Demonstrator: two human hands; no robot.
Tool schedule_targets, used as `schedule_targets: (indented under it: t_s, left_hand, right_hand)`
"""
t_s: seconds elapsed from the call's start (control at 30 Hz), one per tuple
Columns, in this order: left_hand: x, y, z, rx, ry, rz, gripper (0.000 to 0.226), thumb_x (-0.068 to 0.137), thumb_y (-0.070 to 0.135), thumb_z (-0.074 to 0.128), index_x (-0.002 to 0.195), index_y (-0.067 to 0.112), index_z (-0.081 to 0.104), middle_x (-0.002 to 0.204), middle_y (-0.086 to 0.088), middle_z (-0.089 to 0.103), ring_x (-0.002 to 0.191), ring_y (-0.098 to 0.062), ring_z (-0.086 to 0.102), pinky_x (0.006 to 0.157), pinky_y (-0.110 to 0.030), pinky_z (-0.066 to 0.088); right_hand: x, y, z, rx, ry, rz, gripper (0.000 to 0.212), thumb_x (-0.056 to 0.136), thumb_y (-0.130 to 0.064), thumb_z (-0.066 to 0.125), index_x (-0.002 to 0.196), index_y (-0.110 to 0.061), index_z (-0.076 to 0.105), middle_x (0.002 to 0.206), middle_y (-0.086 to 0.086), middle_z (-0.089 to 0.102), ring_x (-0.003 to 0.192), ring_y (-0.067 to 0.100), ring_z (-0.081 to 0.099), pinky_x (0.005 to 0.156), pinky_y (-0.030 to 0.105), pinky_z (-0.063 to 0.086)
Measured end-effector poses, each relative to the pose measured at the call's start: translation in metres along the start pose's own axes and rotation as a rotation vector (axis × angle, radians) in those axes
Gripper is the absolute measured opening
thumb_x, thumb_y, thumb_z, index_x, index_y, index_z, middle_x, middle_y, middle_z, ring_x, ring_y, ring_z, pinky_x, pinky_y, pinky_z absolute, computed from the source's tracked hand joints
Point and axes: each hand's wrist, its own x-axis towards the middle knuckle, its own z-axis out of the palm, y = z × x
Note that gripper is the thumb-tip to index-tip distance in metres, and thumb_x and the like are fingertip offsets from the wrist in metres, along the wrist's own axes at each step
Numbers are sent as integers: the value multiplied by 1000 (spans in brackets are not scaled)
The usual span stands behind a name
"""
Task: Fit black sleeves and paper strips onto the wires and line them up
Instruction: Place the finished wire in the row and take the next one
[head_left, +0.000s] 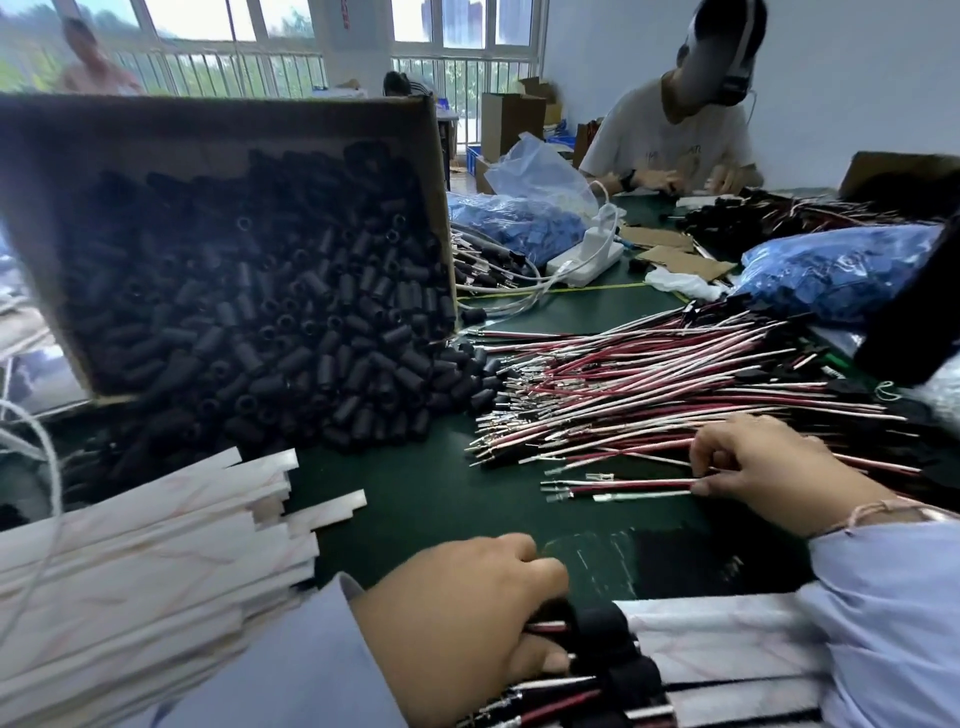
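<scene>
A tilted cardboard box (31, 218) spills black sleeves (270, 332) onto the green table. A loose heap of red and white wires (675, 384) with metal terminals lies at the right. My right hand (769, 467) pinches a red and white wire pair (623, 488) at the heap's near edge. White paper strips (156, 551) are stacked at the lower left. My left hand (467, 629) has its fingers curled on finished wires (613, 654) that carry black sleeves and paper strips, at the bottom centre.
Another person (675, 135) works at the far side of the table. Blue bags of parts (831, 275), a white power strip (587, 260), cardboard scraps and more wire bundles lie between us. A dark object (914, 312) juts in at the right edge.
</scene>
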Motion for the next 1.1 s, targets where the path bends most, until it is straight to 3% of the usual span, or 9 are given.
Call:
schedule_targets:
  t_s: [0.2, 0.27, 0.4, 0.5, 0.57, 0.67, 0.8, 0.93, 1.1]
  left_hand:
    - [-22, -34, -40, -37, 6, -157, 41, 85, 67, 45, 113, 36, 49, 107, 15, 48, 95, -2, 49, 89, -26, 44]
    - [-27, -47, -54, -58, 55, -236, 40, 84, 66, 44, 112, 37, 49, 105, 18, 51, 93, 1, 51, 88, -23, 45]
    - [-18, -60, -66, -61, 86, -370, 37, 88, 62, 44, 109, 33, 54, 97, 15, 58, 87, -2, 54, 81, -23, 46]
    - [0, -69, -67, 3, 89, -409, 36, 90, 59, 46, 108, 30, 56, 100, 9, 54, 89, -10, 53, 85, -29, 46]
    - [13, -79, -72, 38, 145, -457, 35, 90, 55, 49, 111, 28, 55, 106, 6, 51, 96, -14, 52, 91, -33, 45]
    - [34, -95, -78, 115, 255, -575, 41, 89, 52, 55, 122, 26, 49, 120, -2, 45, 107, -23, 52, 89, -36, 45]
    - [58, -104, -68, 242, 332, -640, 50, 88, 49, 59, 131, 31, 41, 132, -8, 35, 120, -30, 41, 86, -39, 44]
    - [61, -106, -57, 261, 327, -652, 40, 92, 36, 56, 127, 27, 41, 131, -9, 32, 116, -35, 37, 75, -36, 41]
    - [53, -94, -36, 238, 212, -573, 43, 94, 45, 50, 126, 19, 38, 130, -10, 37, 116, -36, 42, 90, -41, 42]
  right_hand:
    - [-19, -14, -10, 541, 182, -145, 18, 90, -12, 63, 76, -19, 54, 58, 8, 62, 54, 19, 59, 60, 35, 49]
    - [-22, -26, -11, 483, 278, -224, 16, 89, -18, 64, 77, -23, 56, 54, 3, 61, 47, 14, 51, 54, 31, 43]
    - [-32, -57, -12, 275, 340, -307, 12, 87, -41, 61, 82, -31, 62, 62, -9, 58, 63, 15, 52, 60, 32, 40]
    - [-36, -60, -13, -13, 124, -238, 58, 66, -84, 40, 93, -35, 55, 74, -16, 57, 70, 4, 52, 58, 26, 38]
    - [-36, -58, -11, -150, -35, -229, 70, 51, -93, 41, 89, -35, 50, 76, -15, 55, 70, 1, 48, 55, 21, 34]
    - [-30, -60, -3, -169, -57, -260, 41, 73, -66, 66, 68, -30, 47, 68, -11, 52, 66, 3, 45, 52, 19, 31]
    - [-24, -54, 3, 133, -94, -363, 21, 87, -39, 65, 70, -29, 56, 66, -9, 56, 66, 4, 51, 64, 25, 43]
    - [-24, -46, 1, 406, -110, -353, 19, 89, -23, 66, 71, -26, 59, 56, -8, 60, 53, 5, 51, 58, 25, 43]
    - [-18, -42, 1, 483, 145, -302, 23, 88, -21, 65, 67, -25, 59, 50, -14, 54, 47, 4, 45, 52, 26, 32]
